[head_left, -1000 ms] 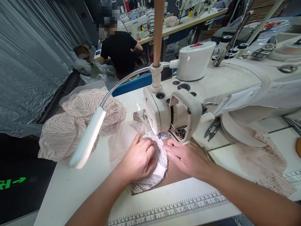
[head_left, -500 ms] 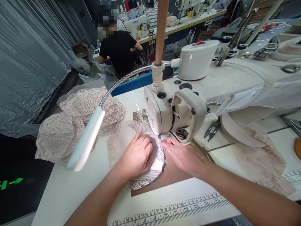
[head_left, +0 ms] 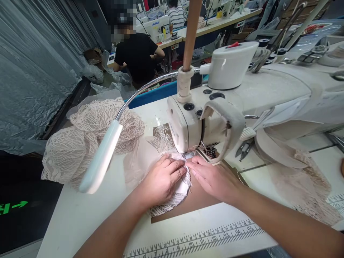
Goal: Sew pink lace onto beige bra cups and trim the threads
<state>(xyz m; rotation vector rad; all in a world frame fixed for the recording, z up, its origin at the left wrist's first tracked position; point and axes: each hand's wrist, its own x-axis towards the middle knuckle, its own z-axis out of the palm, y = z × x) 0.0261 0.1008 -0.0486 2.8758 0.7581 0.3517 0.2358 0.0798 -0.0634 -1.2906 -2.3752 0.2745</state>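
Observation:
A lace fabric piece (head_left: 172, 200) with a white strip along its curved edge lies under the needle area of a white sewing machine (head_left: 185, 123). My left hand (head_left: 162, 179) rests over it, fingers bent and close together, gripping the lace against the bed. From the other side my right hand (head_left: 212, 177) pinches the fabric's edge, its fingertips meeting those of my left hand just before the metal presser foot (head_left: 189, 154). Sheer material (head_left: 137, 161) trails off to the left. My fingers hide part of the seam.
A lamp (head_left: 102, 157) on a bendable metal neck hangs over the left side, near heaped lace (head_left: 80, 143). Thread snips (head_left: 244, 148) and more lace (head_left: 303, 186) lie right of the machine. A printed ruler (head_left: 199, 240) runs along the front. Ahead, a person (head_left: 137, 53) sits with their back turned.
My left hand has shifted right and forward, its fingers reaching out to meet my right fingertips. The lace is nearly in the same place. The view has turned slightly.

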